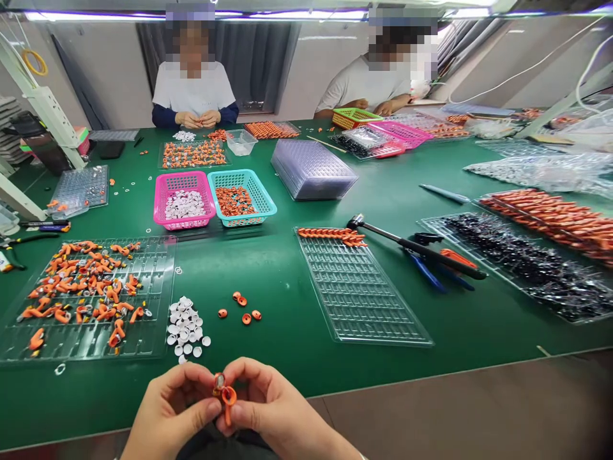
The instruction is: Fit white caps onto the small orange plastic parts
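Note:
My left hand [170, 409] and my right hand [275, 409] meet at the table's near edge, both pinching one small orange ring part [227, 395] with a pale insert on top. Just beyond my hands lies a pile of small white caps [186, 327] and a few loose orange rings [242, 307]. A clear tray [153, 268] at the left holds several finished orange pieces. Another clear tray [361, 294] to the right has one row of orange pieces [331, 235] along its far edge.
A pink basket [160, 191] of white caps and a teal basket [265, 198] of orange parts stand mid-table. A stack of clear trays [311, 169], pliers [431, 265], a black-handled tool [416, 246] and trays of black [527, 262] and orange parts [550, 217] lie right. Two people sit opposite.

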`<state>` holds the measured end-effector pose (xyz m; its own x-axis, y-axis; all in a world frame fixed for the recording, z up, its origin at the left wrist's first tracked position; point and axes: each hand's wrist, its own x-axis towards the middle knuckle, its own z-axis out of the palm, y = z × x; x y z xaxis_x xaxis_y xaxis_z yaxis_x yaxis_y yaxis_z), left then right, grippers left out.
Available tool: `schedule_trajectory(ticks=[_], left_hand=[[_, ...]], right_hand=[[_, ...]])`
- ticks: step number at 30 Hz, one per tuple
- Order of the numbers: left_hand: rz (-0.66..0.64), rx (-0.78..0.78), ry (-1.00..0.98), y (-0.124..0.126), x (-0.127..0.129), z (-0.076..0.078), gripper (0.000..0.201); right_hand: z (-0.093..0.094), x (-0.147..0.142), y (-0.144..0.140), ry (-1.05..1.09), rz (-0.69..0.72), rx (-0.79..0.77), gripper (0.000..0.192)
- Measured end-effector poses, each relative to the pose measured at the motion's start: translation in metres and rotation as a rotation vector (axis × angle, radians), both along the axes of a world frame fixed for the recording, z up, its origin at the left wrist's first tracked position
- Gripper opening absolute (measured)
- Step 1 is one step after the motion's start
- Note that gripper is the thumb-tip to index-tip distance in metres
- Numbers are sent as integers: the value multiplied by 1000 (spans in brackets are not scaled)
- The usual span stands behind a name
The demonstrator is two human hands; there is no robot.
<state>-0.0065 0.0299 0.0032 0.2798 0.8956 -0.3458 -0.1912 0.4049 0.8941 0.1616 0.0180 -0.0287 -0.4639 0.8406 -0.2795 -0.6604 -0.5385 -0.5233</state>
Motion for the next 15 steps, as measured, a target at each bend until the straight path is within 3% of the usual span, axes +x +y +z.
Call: schedule_trajectory(ticks=[6, 13, 15], left_hand=[[-32, 245, 117, 4, -5, 0, 8], [144, 334, 211, -9, 4, 4, 10], [138, 400, 260, -12, 5, 5, 6]], right_hand=[[-2, -3, -4, 15, 12, -35, 44], [-1, -7, -6, -6, -39, -10, 42], [0, -8, -6, -34, -64, 6, 41]])
